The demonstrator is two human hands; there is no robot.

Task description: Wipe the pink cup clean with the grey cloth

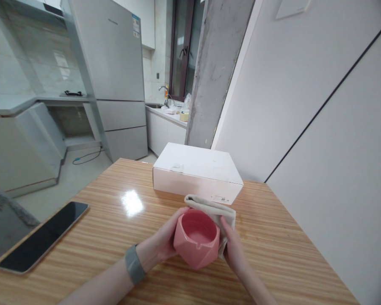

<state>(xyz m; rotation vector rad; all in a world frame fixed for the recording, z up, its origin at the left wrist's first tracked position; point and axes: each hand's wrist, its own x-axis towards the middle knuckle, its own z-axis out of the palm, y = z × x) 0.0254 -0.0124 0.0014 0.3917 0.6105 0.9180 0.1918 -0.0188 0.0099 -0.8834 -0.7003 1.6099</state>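
We count two hands here: one left hand (161,237) and one right hand (235,250). With them we find one pink faceted ceramic ashtray (197,241) and one beige cloth (212,209). We count one gray wristband (133,264), and on one wooden table (273,254) one white cardboard box (197,171) and one smartphone (42,237). Farther back we count one three-door refrigerator (114,84), one faucet (163,91), one window (184,51) and one concrete pillar (216,72).

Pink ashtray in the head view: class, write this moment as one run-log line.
left hand: holds pink ashtray | right hand: beige cloth against ashtray | beyond: white box
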